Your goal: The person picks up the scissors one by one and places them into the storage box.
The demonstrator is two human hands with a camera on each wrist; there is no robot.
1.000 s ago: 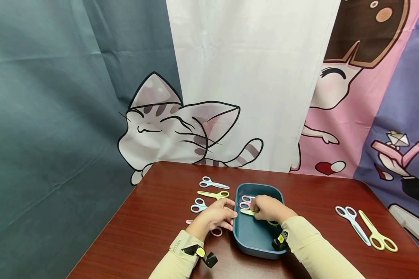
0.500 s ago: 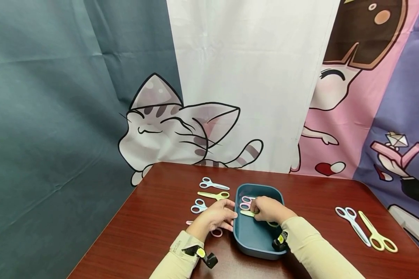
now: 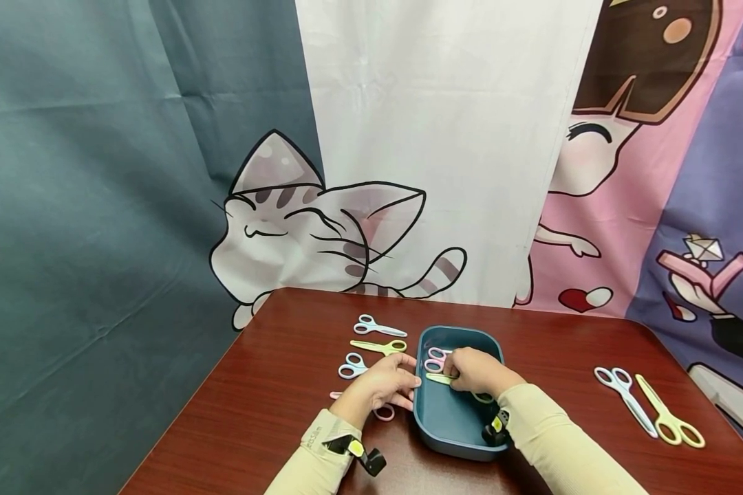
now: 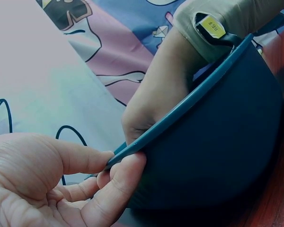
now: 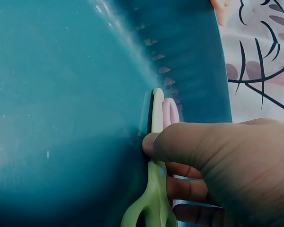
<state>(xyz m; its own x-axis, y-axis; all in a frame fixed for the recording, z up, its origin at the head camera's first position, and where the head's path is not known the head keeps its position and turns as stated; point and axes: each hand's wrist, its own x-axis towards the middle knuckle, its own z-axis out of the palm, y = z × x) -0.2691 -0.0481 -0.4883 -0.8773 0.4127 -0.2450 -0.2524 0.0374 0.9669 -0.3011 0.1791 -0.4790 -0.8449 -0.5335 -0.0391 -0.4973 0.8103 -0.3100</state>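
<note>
My left hand [image 4: 52, 179] pinches the rim of a dark teal bin [image 4: 203, 137] between thumb and fingers, at the bin's left side. Inside the bin, my right hand [image 3: 479, 371] pinches a pair of yellow-green scissors [image 5: 156, 184] near the middle, thumb on one side and fingers on the other. Their blade tip points to the bin's left wall. Right beside them in the bin lie pink scissors [image 3: 435, 361], partly covered by the right hand. Pink scissors [image 3: 384, 412] on the table are partly hidden under the left hand.
Left of the bin, light blue scissors [image 3: 378, 326], yellow-green scissors [image 3: 380, 346] and another light blue pair [image 3: 351, 366] lie on the brown table [image 3: 235, 412]. At the right lie blue-white scissors [image 3: 628, 399] and yellow scissors [image 3: 669, 416]. A printed curtain [image 3: 408, 124] hangs behind the table.
</note>
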